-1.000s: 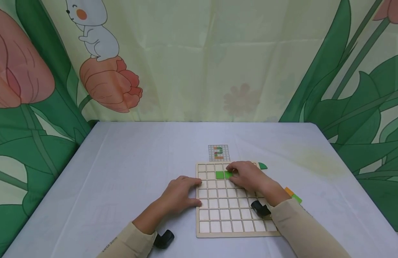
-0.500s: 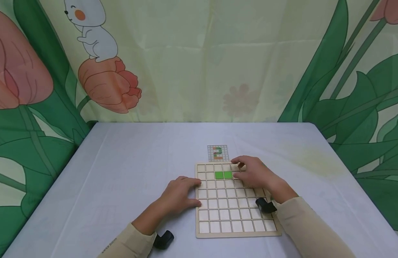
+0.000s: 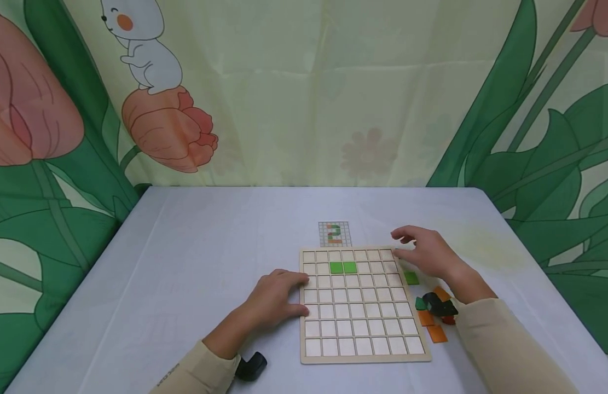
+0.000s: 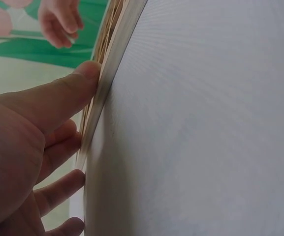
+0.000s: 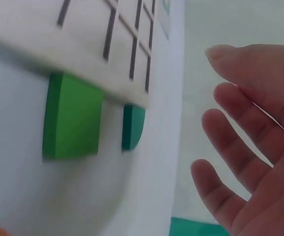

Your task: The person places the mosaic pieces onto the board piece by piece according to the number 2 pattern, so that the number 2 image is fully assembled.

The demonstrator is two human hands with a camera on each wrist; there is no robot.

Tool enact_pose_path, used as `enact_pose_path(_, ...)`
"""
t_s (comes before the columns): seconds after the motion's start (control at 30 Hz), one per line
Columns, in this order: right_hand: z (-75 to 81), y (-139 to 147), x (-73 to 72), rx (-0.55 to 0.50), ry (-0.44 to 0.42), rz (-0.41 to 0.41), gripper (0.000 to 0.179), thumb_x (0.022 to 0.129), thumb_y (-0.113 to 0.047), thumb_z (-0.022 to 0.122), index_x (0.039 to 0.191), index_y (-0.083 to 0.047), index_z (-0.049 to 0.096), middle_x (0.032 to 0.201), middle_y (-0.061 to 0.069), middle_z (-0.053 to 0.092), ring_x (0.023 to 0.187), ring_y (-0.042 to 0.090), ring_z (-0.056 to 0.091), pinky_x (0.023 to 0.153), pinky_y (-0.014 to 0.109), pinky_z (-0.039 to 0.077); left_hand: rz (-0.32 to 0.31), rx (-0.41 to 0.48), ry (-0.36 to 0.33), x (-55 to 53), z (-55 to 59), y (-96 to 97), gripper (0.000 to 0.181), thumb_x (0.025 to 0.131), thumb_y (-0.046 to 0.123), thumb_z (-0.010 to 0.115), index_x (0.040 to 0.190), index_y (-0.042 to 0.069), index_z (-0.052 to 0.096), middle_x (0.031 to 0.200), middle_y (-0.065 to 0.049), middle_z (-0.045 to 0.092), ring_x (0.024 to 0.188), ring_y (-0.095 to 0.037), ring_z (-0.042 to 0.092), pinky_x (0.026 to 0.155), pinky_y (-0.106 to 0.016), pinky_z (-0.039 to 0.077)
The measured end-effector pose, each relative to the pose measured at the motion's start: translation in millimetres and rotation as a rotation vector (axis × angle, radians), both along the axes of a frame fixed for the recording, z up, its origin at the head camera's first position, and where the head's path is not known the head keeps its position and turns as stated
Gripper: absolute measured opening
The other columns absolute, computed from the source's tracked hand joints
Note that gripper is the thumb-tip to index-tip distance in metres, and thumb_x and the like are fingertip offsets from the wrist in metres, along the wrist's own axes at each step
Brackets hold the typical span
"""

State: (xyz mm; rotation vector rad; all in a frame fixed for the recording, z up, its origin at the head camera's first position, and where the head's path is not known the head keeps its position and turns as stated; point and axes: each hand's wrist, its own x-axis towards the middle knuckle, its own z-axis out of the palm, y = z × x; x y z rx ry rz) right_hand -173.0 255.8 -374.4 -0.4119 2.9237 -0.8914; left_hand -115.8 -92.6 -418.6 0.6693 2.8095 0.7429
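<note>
A wooden grid board (image 3: 365,359) lies on the white-covered table. Two light green square tiles (image 3: 336,267) sit side by side in its second row from the far edge. My left hand (image 3: 274,298) rests against the board's left edge, thumb and fingertips spread along the rim (image 4: 113,64). Over the far right corner, my right hand (image 3: 427,254) hovers with loosely bent fingers and nothing between them. Below it in the right wrist view, a light green tile (image 5: 75,118) and a dark green rounded piece (image 5: 133,127) lie beside the board.
Past the board's far edge lies a small pattern card (image 3: 335,234) showing a figure in coloured squares. Along the right side are orange tiles (image 3: 437,334), a dark green piece (image 3: 420,303) and a red piece (image 3: 449,320), partly covered by the right wrist camera (image 3: 436,303).
My right hand has let go of the second light green tile, now flat in the grid, and has moved right to the board's far corner. The left hand stays in place.
</note>
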Motion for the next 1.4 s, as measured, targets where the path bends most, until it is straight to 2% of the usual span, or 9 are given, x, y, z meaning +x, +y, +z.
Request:
enact_pose_path(0.33,-6.0,14.6,-2.9,0.018,-0.063,-0.078,0.038,0.093,-0.018,0.067,0.126,0.0,0.061,0.122,0.021,0.063,0.112,0.041,0.054,0.091,0.056,0.048,-0.007,0.01,0.006,-0.5,1.1,-1.2,0.063,0.08,0.034,0.086,0.134,0.013,0.063,0.133,0.0,0.063,0.125,-0.024,0.052,0.102,-0.048,0.041)
enact_pose_path(0.7,-16.0,15.9,-6.7,0.047,-0.191,-0.115,0.04,0.095,-0.015,0.063,0.131,0.002,0.057,0.127,0.023,0.059,0.114,0.04,0.053,0.096,0.057,0.046,-0.016,0.008,0.014,-1.3,-0.3,-0.6,0.063,0.08,0.034,0.086,0.134,0.013,0.063,0.133,0.0,0.063,0.124,-0.024,0.052,0.101,-0.049,0.041)
enact_pose_path(1.23,-20.0,14.6,-7.8,0.065,-0.224,-0.121,0.04,0.093,-0.009,0.063,0.13,0.004,0.056,0.121,0.023,0.061,0.102,0.035,0.056,0.093,0.052,0.05,-0.01,0.0,-0.003,-2.0,0.4,-0.2,0.063,0.08,0.035,0.086,0.135,0.014,0.062,0.133,0.001,0.063,0.125,-0.024,0.051,0.102,-0.048,0.041)
enact_pose_path(1.4,-20.3,14.0,-6.2,0.063,-0.23,-0.122,0.039,0.093,-0.009,0.063,0.13,0.004,0.057,0.115,0.021,0.062,0.097,0.033,0.055,0.088,0.048,0.052,-0.003,0.004,-0.01,-1.2,0.3,-0.4,0.063,0.079,0.035,0.086,0.134,0.014,0.063,0.133,0.001,0.063,0.126,-0.025,0.051,0.103,-0.048,0.04)
